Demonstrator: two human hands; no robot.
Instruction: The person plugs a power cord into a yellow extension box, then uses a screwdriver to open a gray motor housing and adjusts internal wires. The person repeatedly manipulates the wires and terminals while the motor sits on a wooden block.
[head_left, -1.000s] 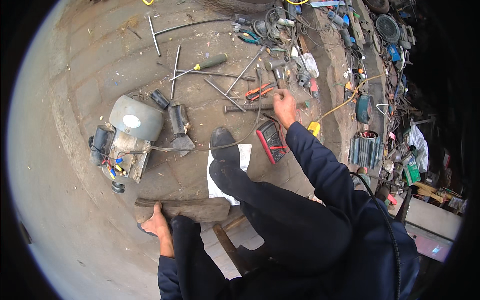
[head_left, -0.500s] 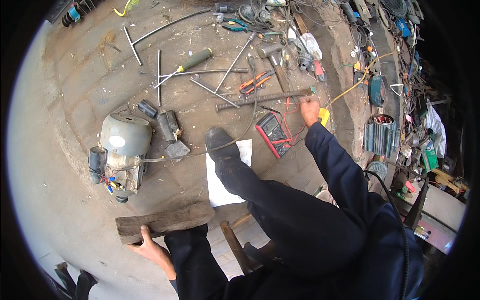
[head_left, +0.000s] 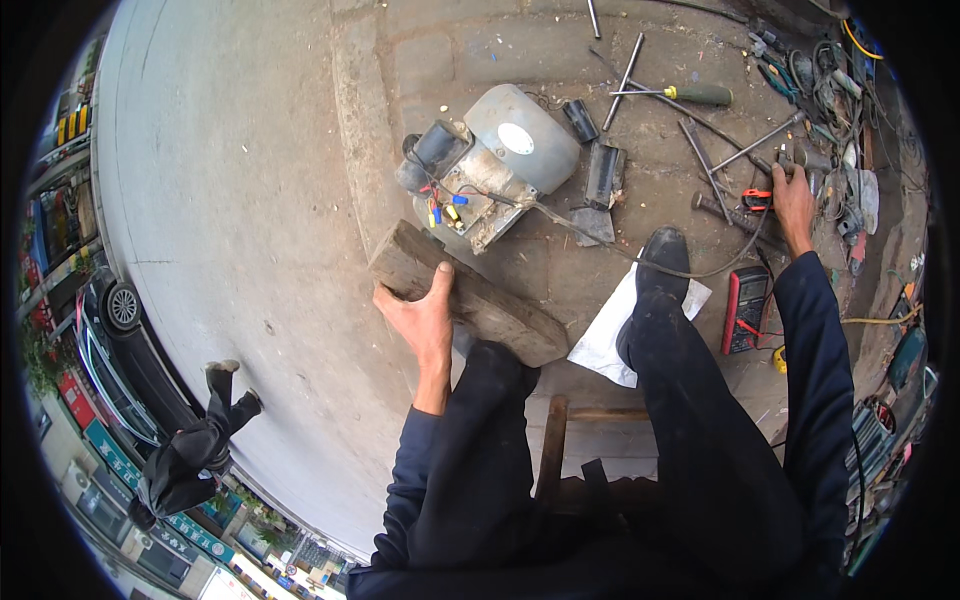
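My left hand (head_left: 420,320) grips a thick, rough wooden block (head_left: 500,310), thumb on its upper face and fingers over the near left edge. The block lies slanted in front of my left knee, just below a grey electric motor (head_left: 515,140) with coloured wire connectors (head_left: 447,208). From the motor a dark cable (head_left: 620,250) curves past my shoe to the far right. There my right hand (head_left: 795,210) has its fingers closed around the cable's end, apparently a plug, partly hidden by them. Orange-handled pliers (head_left: 757,200) lie beside that hand.
A red multimeter (head_left: 743,310) lies by my right forearm, a white sheet (head_left: 610,325) under my right shoe. T-handle wrenches (head_left: 625,80) and a screwdriver (head_left: 700,94) lie beyond. Tangled parts crowd the right. At left, a person (head_left: 190,455) walks near a dark car (head_left: 125,360).
The view has swung left, bringing the street in. My right hand has gone from beside the multimeter out to the cable's end among the tools. My left hand still holds the wooden block, now nearer the motor.
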